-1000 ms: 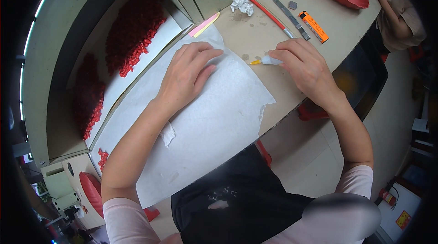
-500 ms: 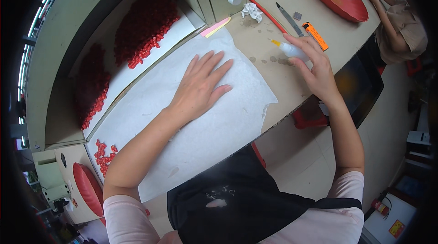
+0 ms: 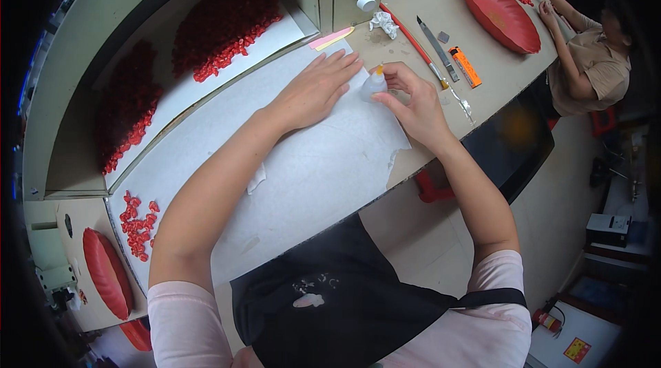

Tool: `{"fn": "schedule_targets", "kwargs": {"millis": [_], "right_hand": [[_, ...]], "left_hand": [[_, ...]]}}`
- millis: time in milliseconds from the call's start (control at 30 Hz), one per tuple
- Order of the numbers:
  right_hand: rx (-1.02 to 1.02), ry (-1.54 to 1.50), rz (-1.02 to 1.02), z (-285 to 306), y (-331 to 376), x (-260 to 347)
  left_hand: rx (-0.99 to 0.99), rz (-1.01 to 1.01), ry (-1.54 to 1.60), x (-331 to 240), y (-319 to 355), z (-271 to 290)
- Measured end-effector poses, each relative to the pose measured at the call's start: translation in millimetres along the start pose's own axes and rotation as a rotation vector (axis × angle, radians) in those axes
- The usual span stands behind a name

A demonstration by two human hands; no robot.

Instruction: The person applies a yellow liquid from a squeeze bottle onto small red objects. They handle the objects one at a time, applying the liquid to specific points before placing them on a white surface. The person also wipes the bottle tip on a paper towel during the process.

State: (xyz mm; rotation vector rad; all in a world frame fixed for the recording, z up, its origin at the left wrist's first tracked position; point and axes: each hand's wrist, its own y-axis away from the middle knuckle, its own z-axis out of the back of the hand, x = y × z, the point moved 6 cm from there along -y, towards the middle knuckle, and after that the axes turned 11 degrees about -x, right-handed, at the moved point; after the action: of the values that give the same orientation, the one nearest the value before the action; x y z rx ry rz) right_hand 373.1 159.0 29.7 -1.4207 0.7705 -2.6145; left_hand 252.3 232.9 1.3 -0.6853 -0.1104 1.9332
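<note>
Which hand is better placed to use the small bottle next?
Right. The right hand already grips the small bottle with its yellow tip up, while the left hand lies flat on the white paper beside it, holding nothing.

- Workbench (image 3: pixel 441 6) — beige top, curving from near left to far right.
- White paper sheet (image 3: pixel 303 175) — lies flat across the middle.
- Red oval tray (image 3: pixel 501 13) — far right.
- Second red oval tray (image 3: pixel 107 273) — near left.
- Loose red pieces (image 3: pixel 138 225) — on the sheet's left end.
- Crumpled tissue (image 3: pixel 383 22), red rod (image 3: pixel 412 41), grey knife (image 3: pixel 436 48), orange cutter (image 3: pixel 466 67) — far, right of centre.
</note>
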Motion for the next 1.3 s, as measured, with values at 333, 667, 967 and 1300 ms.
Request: {"fn": "schedule_targets", "kwargs": {"millis": [333, 667, 967, 1300], "right_hand": [[-0.147, -0.092, -0.087, 23.9, 2.8, -14.0], [-0.106, -0.003, -0.05, 7.2, -15.5, -18.6], [0.027, -0.001, -0.075, 15.8, 7.8, -6.3], [-0.012, -0.031, -0.05, -2.8, -5.5, -8.9]], "left_hand": [[-0.016, 0.252, -0.345, -11.8, 55.7, 14.2], [0.02, 0.181, -0.224, -65.0, 82.7, 9.0], [0.064, 0.163, -0.123, -101.9, 131.2, 26.0], [0.032, 0.285, -0.147, -109.8, 171.0, 43.8]]}}
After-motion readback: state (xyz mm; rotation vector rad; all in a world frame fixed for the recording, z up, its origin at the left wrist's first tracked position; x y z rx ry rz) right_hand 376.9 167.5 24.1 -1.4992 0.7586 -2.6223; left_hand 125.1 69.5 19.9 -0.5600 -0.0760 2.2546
